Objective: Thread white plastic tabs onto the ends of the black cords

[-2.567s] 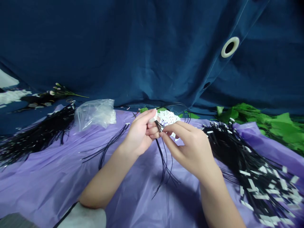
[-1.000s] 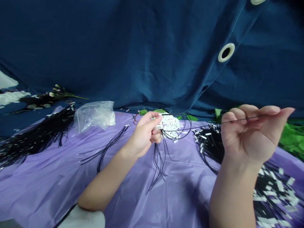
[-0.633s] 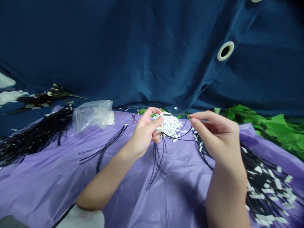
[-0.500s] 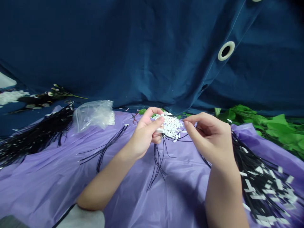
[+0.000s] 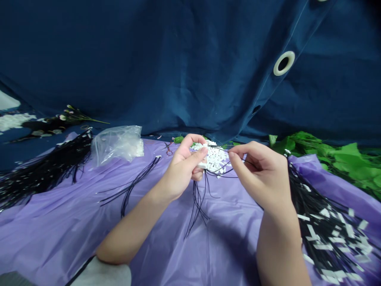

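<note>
My left hand [image 5: 183, 167] is closed around a small white plastic piece [image 5: 203, 162] and a bunch of thin black cords [image 5: 197, 202] that hang down onto the purple sheet [image 5: 74, 222]. My right hand [image 5: 259, 174] pinches the end of a single black cord [image 5: 222, 149] between thumb and forefinger, a few centimetres right of the white piece. Just behind both hands lies a pile of small white plastic pieces [image 5: 216, 157].
A heap of black cords with white tags [image 5: 324, 222] lies at the right, another black heap [image 5: 41, 171] at the left. A clear plastic bag [image 5: 117, 142] and loose black cords [image 5: 135, 184] sit left of centre. Green leaves [image 5: 342, 159] lie far right. A dark blue tarp [image 5: 178, 67] hangs behind.
My right hand, which had pulled one cord far out to the right, has come back close to my left hand with the cord end. The left hand has stayed put.
</note>
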A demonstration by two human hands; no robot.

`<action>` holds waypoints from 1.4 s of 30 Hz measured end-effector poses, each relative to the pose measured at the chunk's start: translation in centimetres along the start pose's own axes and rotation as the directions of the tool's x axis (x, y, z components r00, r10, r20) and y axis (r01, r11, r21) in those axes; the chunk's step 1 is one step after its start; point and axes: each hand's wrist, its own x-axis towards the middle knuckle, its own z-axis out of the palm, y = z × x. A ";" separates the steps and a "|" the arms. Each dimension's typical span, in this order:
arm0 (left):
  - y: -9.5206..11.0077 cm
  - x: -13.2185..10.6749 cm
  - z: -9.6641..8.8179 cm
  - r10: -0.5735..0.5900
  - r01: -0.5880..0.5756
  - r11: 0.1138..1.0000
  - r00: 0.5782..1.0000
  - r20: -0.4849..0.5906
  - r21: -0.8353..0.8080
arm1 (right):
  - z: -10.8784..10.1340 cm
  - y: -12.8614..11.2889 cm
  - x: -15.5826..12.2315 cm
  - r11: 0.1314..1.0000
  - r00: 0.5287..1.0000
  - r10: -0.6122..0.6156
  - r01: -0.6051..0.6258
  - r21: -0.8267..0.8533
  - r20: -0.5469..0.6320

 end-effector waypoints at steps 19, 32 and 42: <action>0.1 -0.3 0.1 -0.036 0.036 0.999 0.998 0.046 0.001 | 0.5 -0.1 -0.3 0.886 0.955 -0.297 0.273 -0.375 -0.008; 0.4 -0.4 0.0 -0.034 0.033 0.999 0.996 0.082 0.016 | 1.3 -0.4 -0.4 0.871 0.945 -0.328 0.307 -0.384 0.010; -0.5 -0.7 0.5 -0.013 0.021 0.999 0.987 0.162 -0.044 | 1.9 0.1 -0.2 0.898 0.922 -0.381 0.351 -0.264 -0.073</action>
